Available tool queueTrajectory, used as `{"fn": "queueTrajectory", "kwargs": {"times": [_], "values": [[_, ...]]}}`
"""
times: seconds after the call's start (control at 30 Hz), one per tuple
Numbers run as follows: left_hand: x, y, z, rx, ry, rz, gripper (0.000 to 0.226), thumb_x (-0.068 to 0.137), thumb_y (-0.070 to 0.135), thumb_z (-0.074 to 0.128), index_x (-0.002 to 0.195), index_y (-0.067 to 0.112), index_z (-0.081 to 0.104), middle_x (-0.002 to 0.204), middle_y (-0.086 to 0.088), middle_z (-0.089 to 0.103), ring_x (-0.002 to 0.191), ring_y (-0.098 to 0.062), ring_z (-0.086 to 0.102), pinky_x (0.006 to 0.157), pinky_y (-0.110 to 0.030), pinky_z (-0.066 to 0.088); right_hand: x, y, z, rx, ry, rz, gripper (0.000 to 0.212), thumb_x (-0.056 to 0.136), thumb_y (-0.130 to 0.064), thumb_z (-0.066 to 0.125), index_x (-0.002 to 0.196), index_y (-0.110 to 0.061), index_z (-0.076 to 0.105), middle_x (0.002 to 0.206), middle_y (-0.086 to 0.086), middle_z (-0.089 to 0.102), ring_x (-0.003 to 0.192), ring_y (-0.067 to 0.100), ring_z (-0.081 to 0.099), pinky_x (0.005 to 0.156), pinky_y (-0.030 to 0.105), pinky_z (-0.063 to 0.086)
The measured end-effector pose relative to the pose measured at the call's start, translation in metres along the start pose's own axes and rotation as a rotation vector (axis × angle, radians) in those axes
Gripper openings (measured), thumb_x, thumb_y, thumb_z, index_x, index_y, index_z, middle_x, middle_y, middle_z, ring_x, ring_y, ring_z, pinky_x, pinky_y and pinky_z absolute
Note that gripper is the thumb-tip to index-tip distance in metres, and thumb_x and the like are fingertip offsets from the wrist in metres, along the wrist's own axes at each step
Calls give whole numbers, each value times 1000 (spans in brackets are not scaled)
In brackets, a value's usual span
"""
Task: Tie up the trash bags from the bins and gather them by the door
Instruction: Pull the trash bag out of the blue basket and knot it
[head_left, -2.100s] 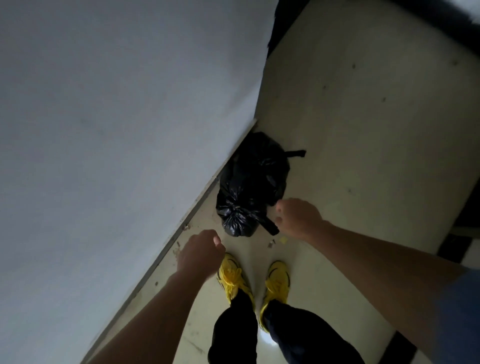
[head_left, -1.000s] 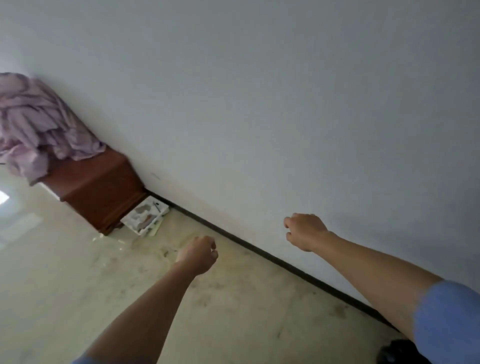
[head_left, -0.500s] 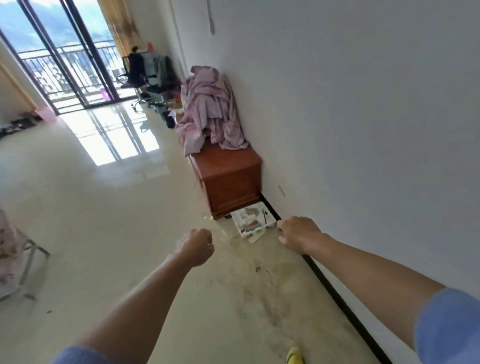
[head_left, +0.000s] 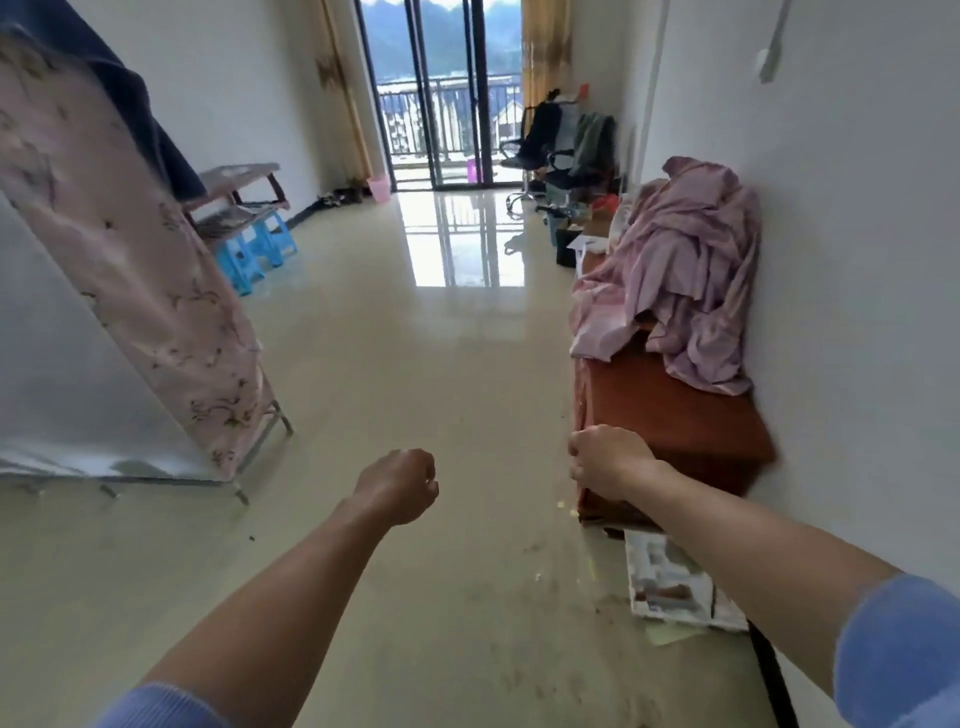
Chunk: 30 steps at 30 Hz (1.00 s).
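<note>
Over the glossy cream tiled floor (head_left: 415, 364) we hold both arms out: our left hand (head_left: 397, 486) is curled into a fist around nothing, and our right hand (head_left: 608, 462), likewise curled and empty, hangs before the reddish-brown wooden cabinet (head_left: 691, 415) draped with crumpled pink cloth (head_left: 685, 270). Far ahead a small pink plastic bin (head_left: 379, 188) stands just left of the glass balcony door (head_left: 447, 104); its inside is too far off to make out.
</note>
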<state>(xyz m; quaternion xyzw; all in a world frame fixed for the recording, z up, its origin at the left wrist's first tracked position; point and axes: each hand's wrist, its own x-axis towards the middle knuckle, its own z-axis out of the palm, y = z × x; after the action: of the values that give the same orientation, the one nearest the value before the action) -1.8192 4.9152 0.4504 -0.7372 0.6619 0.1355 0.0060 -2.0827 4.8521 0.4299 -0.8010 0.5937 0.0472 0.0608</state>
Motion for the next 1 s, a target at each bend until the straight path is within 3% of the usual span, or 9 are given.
{"fn": "queueTrajectory", "kwargs": {"times": [0.2, 0.4, 0.53, 0.77, 1.0], "values": [[140, -67, -18, -25, 0, -128, 23, 89, 33, 53, 107, 23, 65, 116, -6, 65, 107, -26, 61, 82, -30, 45, 176, -32, -4, -21, -24, -124, 34, 91, -32, 51, 123, -22, 60, 123, 3, 62, 110, 26, 60, 89, 36, 48], [312, -107, -70, -36, -10, -112, 25, 90, 33, 53, 110, 23, 64, 120, -7, 64, 109, -26, 60, 85, -30, 46, 352, -35, -37, -32, -19, -35, 33, 90, -33, 53, 119, -21, 61, 123, 4, 62, 110, 27, 61, 88, 34, 49], [417, -113, -118, -30, 4, -78, 25, 91, 33, 54, 111, 23, 64, 121, -6, 64, 109, -26, 61, 85, -29, 45, 444, -27, -73, 1, 12, 12, 35, 90, -36, 54, 122, -25, 61, 124, 3, 63, 114, 26, 59, 88, 34, 48], [609, -106, -153, -12, 13, 12, 26, 92, 33, 52, 113, 22, 63, 122, -6, 63, 109, -26, 60, 86, -31, 46, 626, 6, -93, -13, 2, 76, 31, 87, -36, 55, 114, -22, 63, 118, 4, 65, 105, 27, 64, 85, 35, 52], [818, -115, -198, -17, -5, -40, 26, 92, 33, 52, 112, 22, 64, 122, -5, 63, 110, -24, 60, 86, -30, 45, 851, 45, -118, 4, -35, 76, 33, 92, -35, 54, 121, -19, 60, 119, 3, 64, 103, 25, 62, 82, 34, 51]]}}
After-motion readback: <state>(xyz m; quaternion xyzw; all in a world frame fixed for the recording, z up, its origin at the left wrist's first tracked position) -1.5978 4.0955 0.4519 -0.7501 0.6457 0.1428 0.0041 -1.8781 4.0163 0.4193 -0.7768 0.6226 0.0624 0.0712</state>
